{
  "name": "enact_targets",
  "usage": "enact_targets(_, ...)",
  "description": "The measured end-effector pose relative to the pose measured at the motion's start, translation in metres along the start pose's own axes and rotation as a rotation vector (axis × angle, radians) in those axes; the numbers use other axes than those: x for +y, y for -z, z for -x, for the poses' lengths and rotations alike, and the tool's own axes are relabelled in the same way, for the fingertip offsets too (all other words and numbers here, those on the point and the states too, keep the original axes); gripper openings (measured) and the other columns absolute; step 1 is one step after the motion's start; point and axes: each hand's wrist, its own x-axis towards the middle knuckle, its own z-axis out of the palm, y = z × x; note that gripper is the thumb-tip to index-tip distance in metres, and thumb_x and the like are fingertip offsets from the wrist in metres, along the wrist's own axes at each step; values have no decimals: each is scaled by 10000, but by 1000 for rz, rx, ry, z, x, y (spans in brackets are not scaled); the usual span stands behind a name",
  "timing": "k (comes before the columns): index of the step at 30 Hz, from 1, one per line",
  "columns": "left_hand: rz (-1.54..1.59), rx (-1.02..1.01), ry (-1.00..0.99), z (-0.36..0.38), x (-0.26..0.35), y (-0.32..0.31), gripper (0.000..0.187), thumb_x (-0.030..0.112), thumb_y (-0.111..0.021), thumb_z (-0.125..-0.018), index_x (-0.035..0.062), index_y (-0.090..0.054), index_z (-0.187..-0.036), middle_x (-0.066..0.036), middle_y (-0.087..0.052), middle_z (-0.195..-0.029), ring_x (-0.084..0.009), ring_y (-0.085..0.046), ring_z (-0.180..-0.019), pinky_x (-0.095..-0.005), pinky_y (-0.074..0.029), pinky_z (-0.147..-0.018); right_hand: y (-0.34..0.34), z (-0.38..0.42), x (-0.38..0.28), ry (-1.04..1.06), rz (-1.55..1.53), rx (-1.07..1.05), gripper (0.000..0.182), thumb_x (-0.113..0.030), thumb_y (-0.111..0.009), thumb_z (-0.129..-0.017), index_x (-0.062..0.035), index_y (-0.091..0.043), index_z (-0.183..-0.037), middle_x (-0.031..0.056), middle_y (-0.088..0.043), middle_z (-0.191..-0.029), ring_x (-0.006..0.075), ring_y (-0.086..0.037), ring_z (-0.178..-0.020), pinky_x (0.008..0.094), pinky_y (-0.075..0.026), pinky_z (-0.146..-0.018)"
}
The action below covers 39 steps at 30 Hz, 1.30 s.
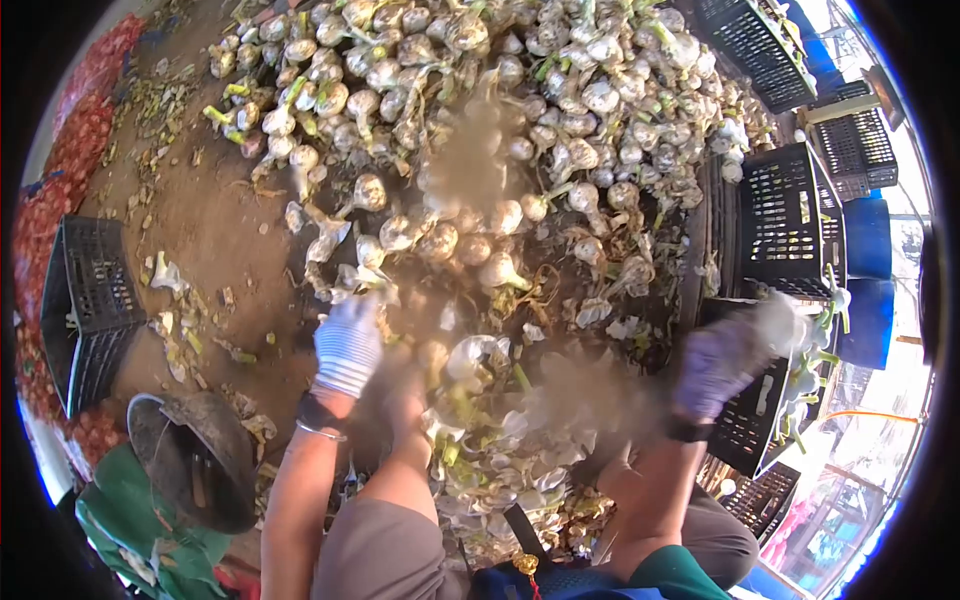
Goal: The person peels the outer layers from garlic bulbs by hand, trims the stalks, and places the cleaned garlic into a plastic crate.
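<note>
My left hand [348,345], in a striped white and blue glove, reaches to the near edge of a heap of garlic bulbs [480,245]. Its fingertips are right at a pale bulb, and their grip is partly hidden and smeared. On the other side, my right hand [722,365] is gloved too and blurred by motion. It is closed around a whitish garlic bulb [782,322], over the near black crate [742,425] in which garlic with green stems [802,385] lies. Loose white skins and stem scraps [500,440] cover the ground between my legs.
Another black crate [785,215] stands beyond the near one, with blue barrels [868,240] behind. To the left are a black crate [95,290], a dark bucket [205,460], green cloth [115,500] and red mesh sacks [70,165]. Brown ground [230,225] borders the heap.
</note>
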Motion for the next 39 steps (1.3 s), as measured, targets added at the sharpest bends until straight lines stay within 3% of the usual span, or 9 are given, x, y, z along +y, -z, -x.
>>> enact_targets(3, 324, -327, -376, 6, 31, -11, 371, 52, -585, -722, 147, -623, -1079, -81, -641, -1022, -278, -625, -889, -370, -533, -804, -37, -10, -13, 75, -162, -77, 225, -241, -560, -921, -50, -591, -1036, -22, -513, -681, 54, -488, -530, 202, -421, -403)
enact_targets(8, 108, -629, -506, 10, 57, -36, 482, 130, -666, -680, 145, -598, -1157, -131, -546, -1186, -332, -527, -1103, -440, -466, -909, 2, 5, 83, -486, 1361, 623, 333, -72, -606, -855, -64, -617, -1187, 56, -651, -857, 95, -594, -683, 236, -488, -587)
enact_targets(11, 80, -614, -479, 11, 55, -42, 506, 158, -692, -665, 141, -597, -1161, -130, -542, -1115, -337, -537, -1069, -446, -464, -890, 149, 61, 128, -603, 1550, 82, 448, -114, -706, -825, -53, -577, -1249, 46, -629, -1141, 144, -588, -1013, 250, -479, -882)
enact_targets(14, 391, -552, -163, 9, 46, -31, 533, 226, -751, -620, 52, -607, -1103, -157, -555, -990, -334, -599, -895, -415, -496, -819, 94, 52, 179, -634, 2445, -337, 493, -170, -627, -836, -122, -517, -1314, 162, -513, -1312, 336, -524, -1134, 428, -439, -982)
enact_targets(20, 1813, -442, 516, -13, 35, 10, 432, 85, -662, -731, -30, -566, -1136, -35, -624, -886, -108, -593, -787, -247, -507, -738, 198, 179, 173, -964, 1767, -1078, 238, -161, -569, -838, -86, -630, -1055, 142, -637, -967, 283, -637, -888, 416, -512, -784)
enact_targets(23, 1952, -544, 485, -12, 41, 15, 471, 95, -642, -756, -44, -531, -1192, -32, -623, -951, -125, -601, -841, -249, -507, -771, 81, 100, 158, -1029, 1438, -274, 349, -160, -646, -827, -83, -610, -1165, 142, -659, -962, 258, -650, -858, 360, -513, -827)
enact_targets(27, 1928, -515, 315, -3, 50, 5, 486, 95, -659, -774, -40, -532, -1224, -64, -625, -1058, -140, -602, -929, -254, -494, -824, 34, 57, 184, -512, 1229, 116, 375, -165, -681, -867, 23, -587, -1178, 48, -657, -955, 142, -606, -802, 268, -507, -715)
enact_targets(36, 1470, -351, 314, -1, 62, 17, 561, 129, -799, -693, -20, -572, -1184, -46, -629, -1054, -110, -587, -927, -267, -488, -833, 17, 41, 186, -750, 874, 427, 153, -163, -616, -897, -27, -609, -967, -23, -579, -725, 52, -479, -566, 194, -375, -501)
enact_targets(39, 659, -62, -170, -1, 73, 34, 468, 158, -779, -726, 21, -582, -1127, -102, -609, -1112, -213, -615, -994, -313, -505, -855, 25, 39, 187, -780, 812, 659, 190, -213, -640, -872, -31, -589, -891, -15, -568, -697, 76, -514, -577, 217, -399, -510)
